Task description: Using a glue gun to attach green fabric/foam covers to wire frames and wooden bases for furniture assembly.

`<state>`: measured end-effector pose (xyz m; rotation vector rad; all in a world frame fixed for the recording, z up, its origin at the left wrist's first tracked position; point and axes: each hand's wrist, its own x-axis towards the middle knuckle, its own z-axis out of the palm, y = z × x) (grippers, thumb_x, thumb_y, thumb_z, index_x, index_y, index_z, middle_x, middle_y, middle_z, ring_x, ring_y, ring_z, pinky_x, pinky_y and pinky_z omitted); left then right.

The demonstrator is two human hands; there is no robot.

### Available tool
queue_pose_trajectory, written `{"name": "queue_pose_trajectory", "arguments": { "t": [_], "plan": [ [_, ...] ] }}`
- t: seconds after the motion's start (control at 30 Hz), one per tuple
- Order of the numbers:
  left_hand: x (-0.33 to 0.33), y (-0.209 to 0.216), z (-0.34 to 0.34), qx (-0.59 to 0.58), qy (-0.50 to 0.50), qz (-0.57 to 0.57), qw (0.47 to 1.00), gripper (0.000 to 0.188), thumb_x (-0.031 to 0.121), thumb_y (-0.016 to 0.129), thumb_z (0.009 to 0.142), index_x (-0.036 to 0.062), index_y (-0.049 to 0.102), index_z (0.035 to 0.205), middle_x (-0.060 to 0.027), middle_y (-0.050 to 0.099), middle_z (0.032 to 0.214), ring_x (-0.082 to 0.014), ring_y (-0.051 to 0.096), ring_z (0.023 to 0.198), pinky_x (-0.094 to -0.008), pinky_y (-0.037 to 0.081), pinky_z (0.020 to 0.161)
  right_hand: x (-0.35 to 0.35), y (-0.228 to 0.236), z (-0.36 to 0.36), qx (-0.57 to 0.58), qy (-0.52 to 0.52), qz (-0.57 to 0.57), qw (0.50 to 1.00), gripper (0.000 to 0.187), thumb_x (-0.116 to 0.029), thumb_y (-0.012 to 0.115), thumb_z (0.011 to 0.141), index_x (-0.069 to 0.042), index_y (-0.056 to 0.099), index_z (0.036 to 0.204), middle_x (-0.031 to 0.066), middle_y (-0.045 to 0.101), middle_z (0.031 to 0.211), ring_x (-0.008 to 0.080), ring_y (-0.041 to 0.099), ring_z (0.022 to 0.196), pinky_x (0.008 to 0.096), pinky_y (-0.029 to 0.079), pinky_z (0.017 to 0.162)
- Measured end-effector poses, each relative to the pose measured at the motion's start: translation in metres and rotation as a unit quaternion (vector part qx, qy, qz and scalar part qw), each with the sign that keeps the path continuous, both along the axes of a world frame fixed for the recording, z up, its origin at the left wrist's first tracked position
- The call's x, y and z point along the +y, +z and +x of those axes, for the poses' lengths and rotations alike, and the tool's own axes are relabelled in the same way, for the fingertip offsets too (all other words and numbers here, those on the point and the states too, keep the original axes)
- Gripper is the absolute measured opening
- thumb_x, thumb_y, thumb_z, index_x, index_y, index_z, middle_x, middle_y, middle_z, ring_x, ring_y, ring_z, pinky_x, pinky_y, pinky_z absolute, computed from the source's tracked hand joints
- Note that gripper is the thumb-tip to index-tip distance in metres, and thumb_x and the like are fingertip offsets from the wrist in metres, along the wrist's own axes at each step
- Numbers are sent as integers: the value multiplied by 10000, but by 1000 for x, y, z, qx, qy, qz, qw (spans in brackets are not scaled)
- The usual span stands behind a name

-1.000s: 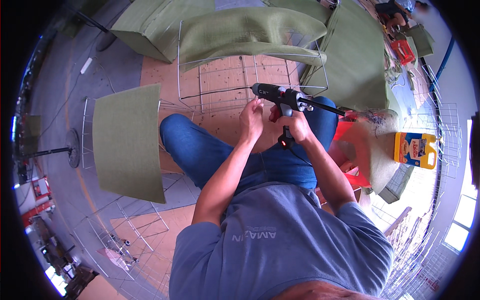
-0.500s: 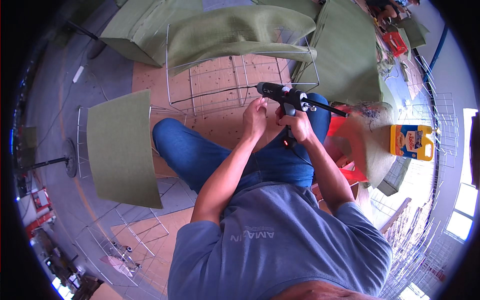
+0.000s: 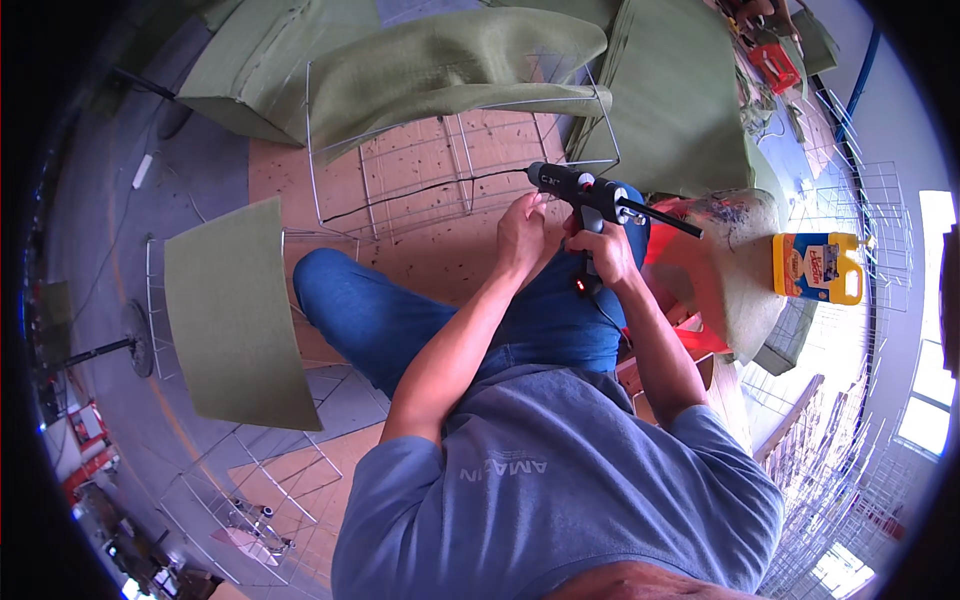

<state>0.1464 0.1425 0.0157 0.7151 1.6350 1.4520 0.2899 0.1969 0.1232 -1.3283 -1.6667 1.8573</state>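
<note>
A black glue gun [image 3: 571,185] is in my right hand [image 3: 608,252], fingers wrapped round its handle, where a small red light glows. From its back end sticks out a black glue stick [image 3: 668,218]. My left hand [image 3: 520,235] is beside the gun's front, fingers closed together; what they pinch, if anything, is too small to make out. Beyond both hands stands a wire frame [image 3: 463,160] with green fabric [image 3: 450,60] draped over its far side. A thin dark line runs from near the gun's tip leftward across the frame.
A green fabric-covered panel [image 3: 235,320] on wire stands left. Green fabric sheets [image 3: 670,110] lie far right. At right, a yellow jug [image 3: 818,268] sits by a stained stool-like support [image 3: 745,270]. Wire racks [image 3: 830,480] line the right side; a wire frame [image 3: 285,470] lies lower left.
The view has shifted slightly, so the frame and panels appear a little further left. Both hands and the glue gun keep nearly the same pose, a little nearer each other.
</note>
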Motion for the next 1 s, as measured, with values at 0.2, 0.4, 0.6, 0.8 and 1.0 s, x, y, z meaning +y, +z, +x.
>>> {"name": "queue_pose_trajectory", "arguments": {
  "t": [0.2, 0.4, 0.6, 0.8, 1.0],
  "plan": [
    [-1, -7, 3, -28, 15, 15, 999, 347, 74, 561, 1050, -77, 598, 1360, -153, 706, 1265, -186, 687, 1131, -291, 514, 1014, 1, -5, 2, 88, 5, 21, 996, 358, -43, 643, 721, 32, 651, 1070, 82, 688, 970, 197, 649, 948, 330, 511, 862],
    [4, -12, 3, -28, -4, 10, 1000, 342, 79, 534, 1062, -84, 600, 1356, -144, 708, 1238, -178, 684, 1106, -285, 518, 998, 3, -3, 5, 37, -4, 4, 999, 337, -73, 635, 710, 21, 675, 1031, 94, 698, 962, 215, 650, 936, 323, 487, 902],
    [16, -4, 15, -7, -31, 1, 1000, 349, 85, 529, 1053, -80, 607, 1351, -158, 719, 1225, -189, 689, 1109, -292, 521, 993, 10, -7, 19, 23, -4, 29, 999, 294, -99, 645, 715, 2, 669, 990, 84, 682, 916, 204, 638, 894, 319, 480, 873],
    [35, -12, 26, 29, -38, 13, 999, 342, 170, 565, 1021, -8, 657, 1298, -216, 730, 1208, -332, 703, 1156, -386, 531, 988, 16, 2, 27, 1, -40, 50, 998, 272, -113, 650, 692, -2, 640, 939, 70, 650, 842, 191, 620, 829, 316, 482, 789],
    [48, 7, 40, 27, -82, -18, 996, 337, 150, 554, 1037, -24, 657, 1307, -153, 759, 1128, -211, 716, 1058, -338, 539, 926, 24, -3, 44, 0, -87, 40, 995, 269, -129, 656, 687, -2, 631, 923, 71, 642, 826, 186, 619, 811, 319, 480, 771]
  ]
}}
